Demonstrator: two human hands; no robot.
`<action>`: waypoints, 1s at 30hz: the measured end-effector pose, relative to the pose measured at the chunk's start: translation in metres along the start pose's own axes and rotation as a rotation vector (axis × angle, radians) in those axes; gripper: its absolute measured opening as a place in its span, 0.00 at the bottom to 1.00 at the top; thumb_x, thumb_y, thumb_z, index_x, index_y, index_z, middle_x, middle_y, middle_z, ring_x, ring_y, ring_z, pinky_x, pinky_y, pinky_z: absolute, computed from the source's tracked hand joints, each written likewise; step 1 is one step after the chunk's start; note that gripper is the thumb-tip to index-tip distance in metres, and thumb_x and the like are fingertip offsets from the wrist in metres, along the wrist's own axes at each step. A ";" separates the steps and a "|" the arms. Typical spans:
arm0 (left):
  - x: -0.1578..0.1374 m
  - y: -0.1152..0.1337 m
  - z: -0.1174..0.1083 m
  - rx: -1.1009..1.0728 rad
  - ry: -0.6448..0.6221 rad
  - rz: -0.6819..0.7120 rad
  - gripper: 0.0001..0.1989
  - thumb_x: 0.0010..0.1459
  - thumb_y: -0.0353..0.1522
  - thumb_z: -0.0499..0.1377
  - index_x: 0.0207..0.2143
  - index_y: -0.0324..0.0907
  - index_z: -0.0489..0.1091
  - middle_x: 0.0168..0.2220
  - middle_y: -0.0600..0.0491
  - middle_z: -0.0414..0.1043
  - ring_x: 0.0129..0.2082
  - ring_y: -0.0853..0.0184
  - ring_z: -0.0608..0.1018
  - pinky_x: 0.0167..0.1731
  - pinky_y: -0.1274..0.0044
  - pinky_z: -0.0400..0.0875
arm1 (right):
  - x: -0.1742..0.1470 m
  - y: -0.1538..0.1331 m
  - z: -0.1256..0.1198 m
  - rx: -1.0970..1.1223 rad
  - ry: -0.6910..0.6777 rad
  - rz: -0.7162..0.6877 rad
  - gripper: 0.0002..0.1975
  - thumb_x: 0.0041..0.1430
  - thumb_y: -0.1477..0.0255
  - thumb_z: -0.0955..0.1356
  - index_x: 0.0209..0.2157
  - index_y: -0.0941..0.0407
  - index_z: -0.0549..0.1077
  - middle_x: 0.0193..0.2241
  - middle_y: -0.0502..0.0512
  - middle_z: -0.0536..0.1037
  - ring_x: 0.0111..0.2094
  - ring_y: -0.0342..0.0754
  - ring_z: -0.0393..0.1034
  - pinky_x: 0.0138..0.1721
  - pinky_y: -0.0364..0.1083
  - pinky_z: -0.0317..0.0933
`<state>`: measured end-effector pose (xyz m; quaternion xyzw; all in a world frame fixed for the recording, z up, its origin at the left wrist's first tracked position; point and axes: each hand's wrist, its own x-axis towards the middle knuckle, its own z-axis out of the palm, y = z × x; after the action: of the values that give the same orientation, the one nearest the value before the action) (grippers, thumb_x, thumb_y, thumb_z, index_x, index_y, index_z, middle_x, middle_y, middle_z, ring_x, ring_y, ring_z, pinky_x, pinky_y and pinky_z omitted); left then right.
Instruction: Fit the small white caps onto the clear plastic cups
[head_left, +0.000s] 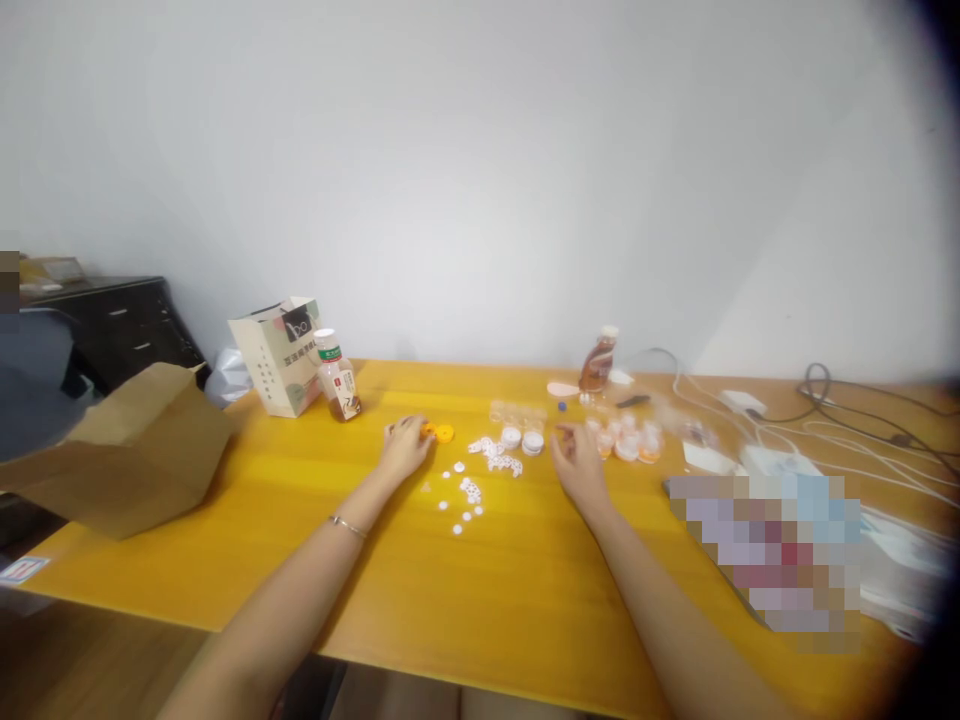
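On the left, my left hand (406,445) rests on the table with its fingers bent and closed at a small orange round piece (444,433), whose exact kind is too blurred to tell. My right hand (577,462) lies to the right of two white round containers (532,443), with fingers loosely curled and apart and nothing visible in them. Between the hands are a cluster of white beads or discs with dark marks (499,455) and a smaller group (471,490). Several loose white discs (457,529) are scattered nearer to me.
Clear small boxes (517,413) and lidded cups (626,440) stand nearby. At left are a brown paper bag (142,450), a printed gift bag (281,360) and a bottle (337,380). Another bottle (598,362), cables (817,395) and a blurred-out flat object (765,560) are at right.
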<state>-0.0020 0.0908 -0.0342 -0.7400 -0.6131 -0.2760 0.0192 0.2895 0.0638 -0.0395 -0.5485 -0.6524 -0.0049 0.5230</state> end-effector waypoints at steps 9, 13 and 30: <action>0.005 -0.001 0.006 0.012 -0.014 -0.012 0.06 0.52 0.34 0.53 0.30 0.42 0.68 0.34 0.49 0.72 0.42 0.59 0.68 0.43 0.66 0.49 | -0.002 0.002 0.004 0.004 -0.031 -0.008 0.12 0.53 0.67 0.60 0.38 0.58 0.65 0.28 0.53 0.64 0.24 0.44 0.58 0.30 0.46 0.57; 0.000 0.004 -0.001 -0.036 0.062 0.061 0.07 0.54 0.34 0.52 0.30 0.42 0.68 0.36 0.50 0.72 0.42 0.61 0.67 0.44 0.67 0.47 | -0.002 0.003 0.004 0.005 -0.025 -0.025 0.12 0.53 0.67 0.60 0.38 0.58 0.65 0.28 0.53 0.64 0.25 0.45 0.59 0.31 0.46 0.57; -0.018 0.025 -0.011 -0.169 -0.172 0.522 0.08 0.52 0.39 0.56 0.30 0.46 0.71 0.40 0.54 0.71 0.43 0.65 0.66 0.41 0.72 0.48 | -0.003 0.007 0.005 0.017 -0.038 -0.032 0.12 0.54 0.67 0.61 0.38 0.57 0.65 0.28 0.52 0.64 0.25 0.44 0.59 0.30 0.46 0.57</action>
<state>0.0151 0.0642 -0.0249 -0.8924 -0.3762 -0.2480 -0.0240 0.2904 0.0673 -0.0482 -0.5334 -0.6709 0.0028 0.5151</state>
